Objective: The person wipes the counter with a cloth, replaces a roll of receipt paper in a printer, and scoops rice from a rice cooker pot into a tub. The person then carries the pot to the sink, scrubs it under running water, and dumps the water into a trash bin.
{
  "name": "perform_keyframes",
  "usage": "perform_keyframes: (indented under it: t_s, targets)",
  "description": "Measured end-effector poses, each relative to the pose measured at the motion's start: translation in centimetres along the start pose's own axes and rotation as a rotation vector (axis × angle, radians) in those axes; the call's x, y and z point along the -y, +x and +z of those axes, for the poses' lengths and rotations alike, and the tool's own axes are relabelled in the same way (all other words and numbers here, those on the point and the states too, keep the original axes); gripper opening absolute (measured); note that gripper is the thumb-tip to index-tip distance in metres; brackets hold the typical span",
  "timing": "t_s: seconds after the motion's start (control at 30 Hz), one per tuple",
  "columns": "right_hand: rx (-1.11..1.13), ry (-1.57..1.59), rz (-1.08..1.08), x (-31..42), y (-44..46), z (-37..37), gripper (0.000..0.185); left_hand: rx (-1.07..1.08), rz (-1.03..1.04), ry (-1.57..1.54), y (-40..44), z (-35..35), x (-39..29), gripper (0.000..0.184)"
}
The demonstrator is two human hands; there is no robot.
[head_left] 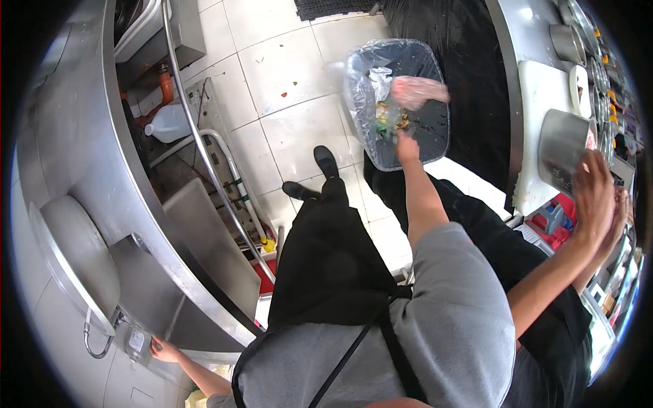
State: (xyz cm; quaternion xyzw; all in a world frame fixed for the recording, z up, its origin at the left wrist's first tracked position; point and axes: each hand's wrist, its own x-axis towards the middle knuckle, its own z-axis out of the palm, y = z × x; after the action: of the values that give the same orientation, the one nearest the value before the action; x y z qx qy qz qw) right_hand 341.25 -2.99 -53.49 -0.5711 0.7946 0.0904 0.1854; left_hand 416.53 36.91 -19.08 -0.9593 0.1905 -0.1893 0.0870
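Observation:
My right hand (407, 147) reaches over the near side of a bin (441, 126) lined with clear plastic. Its fingers look drawn together, and what they hold, if anything, is hidden. Beyond it, a pink, motion-blurred thing (418, 92) is over the bin, apart from the hand. White crumpled plastic (381, 83) and food scraps (384, 119) lie inside. At the lower left, my left hand (163, 350) has its fingers apart beside a clear bottle (137, 341), with nothing seen in it.
At the right, a co-worker's hands (598, 187) are beside a metal pot (563, 149) on a white cutting board (541, 85). A steel counter (132, 197), a large round pan (81, 251) and a white jug (170, 124) are at the left. Scraps dot the tiled floor (272, 75).

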Motion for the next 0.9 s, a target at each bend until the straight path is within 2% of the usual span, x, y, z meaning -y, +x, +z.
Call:
perform_keyframes:
  t_s: [0.07,0.1,0.17,0.2,0.27,0.3,0.33,0.37,0.4,0.43,0.47,0.5,0.53,0.57,0.6,0.63,0.73,0.77,0.9]
  targets:
    - [0.284,-0.167,-0.058,-0.7,0.7,0.7,0.025,-0.020,0.045,-0.041,0.4,1.0,-0.4,0.037]
    - [0.272,-0.162,-0.076,0.2,1.3,-0.6,0.025,-0.031,-0.036,-0.091,0.1,0.8,-1.4,0.037]
    - [0.127,0.009,0.005,2.4,2.1,-3.7,0.029,-0.061,-0.051,-0.135,-0.8,0.0,-2.9,0.037]
    - [0.113,0.016,-0.021,3.9,2.4,-6.1,0.029,-0.081,-0.056,-0.179,-1.2,-0.5,-3.7,0.037]
    - [-0.047,0.221,0.207,6.4,2.5,-10.9,0.035,0.056,-0.141,-0.310,-1.9,-2.1,-4.9,0.036]
    - [-0.128,0.345,0.208,7.0,3.1,-12.0,0.037,0.035,-0.151,-0.326,-2.3,-2.0,-4.7,0.034]
    - [-0.199,0.474,0.197,7.3,4.0,-12.6,0.040,0.032,-0.236,-0.485,-3.1,-3.9,-6.9,0.035]
    - [-0.296,0.529,0.117,7.5,5.6,-12.0,0.045,0.050,-0.246,-0.665,-3.1,-2.7,-5.6,0.034]
    - [-0.173,0.641,0.091,7.6,8.2,-11.7,0.049,-0.019,-0.250,-0.778,-3.6,-3.1,-6.3,0.032]
    - [0.026,0.896,0.157,10.8,7.2,-15.7,0.046,0.018,-0.299,-0.863,-3.6,-3.4,-6.4,0.029]
    - [0.215,1.126,0.075,12.2,8.2,-17.0,0.038,-0.057,-0.414,-0.989,-3.9,-4.6,-8.0,0.031]
    - [0.288,1.215,0.151,14.8,8.8,-18.5,0.032,-0.053,-0.482,-1.007,-3.6,-5.9,-8.9,0.032]
    - [0.257,1.168,0.129,18.6,7.7,-21.7,0.032,-0.096,-0.545,-1.079,-3.5,-6.0,-9.0,0.032]
    - [0.302,1.264,-0.048,19.8,10.6,-21.0,0.032,-0.120,-0.685,-1.191,-3.1,-5.6,-9.0,0.031]
    - [0.320,1.378,-0.123,23.0,10.7,-22.4,0.032,-0.165,-0.723,-1.229,-2.4,-5.9,-9.4,0.031]
    - [0.337,1.406,-0.171,26.8,9.4,-24.9,0.035,-0.093,-0.817,-1.341,-1.4,-7.2,-10.0,0.035]
    - [0.407,1.539,-0.351,38.4,2.1,-31.4,0.045,-0.047,-0.869,-1.443,2.7,-5.1,-9.7,0.051]
    - [0.449,1.568,-0.507,41.7,-1.0,-33.3,0.046,-0.033,-0.892,-1.429,4.0,-5.2,-10.2,0.055]
    - [0.672,1.532,-0.696,51.5,-1.7,-34.6,0.037,0.069,-0.987,-1.441,11.5,-4.3,-9.8,0.066]
